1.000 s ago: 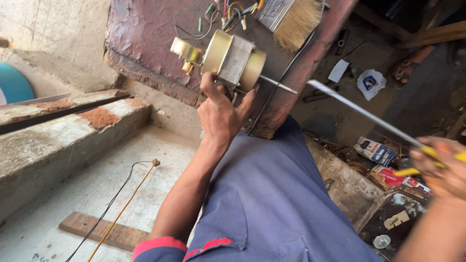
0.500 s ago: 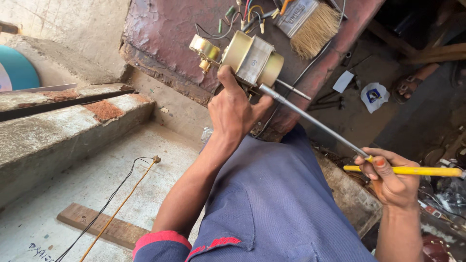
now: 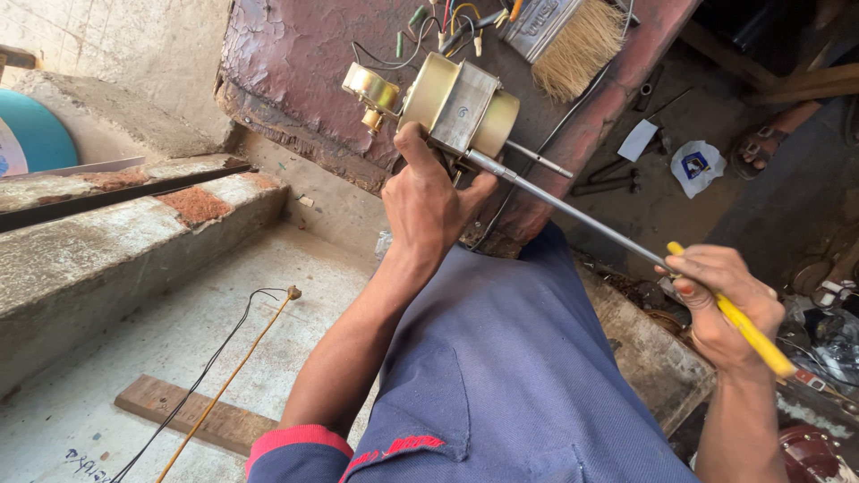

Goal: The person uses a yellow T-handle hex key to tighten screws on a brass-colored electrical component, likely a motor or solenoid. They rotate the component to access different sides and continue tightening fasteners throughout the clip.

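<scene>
A rough concrete step [image 3: 107,259] runs along the left above a grey floor [image 3: 179,349] where a wooden batten [image 3: 192,420] and a thin rod with black wire [image 3: 228,376] lie, with open room around them. At the middle the left hand [image 3: 429,201] grips a brass-coloured motor [image 3: 452,107] against the worn reddish bench top [image 3: 295,80], close to its chipped front edge, a paintbrush [image 3: 564,36] lying just beyond. At the right the right hand [image 3: 725,309] is closed around the yellow handle of a long screwdriver [image 3: 626,241] whose tip meets the motor, above cluttered ground
</scene>
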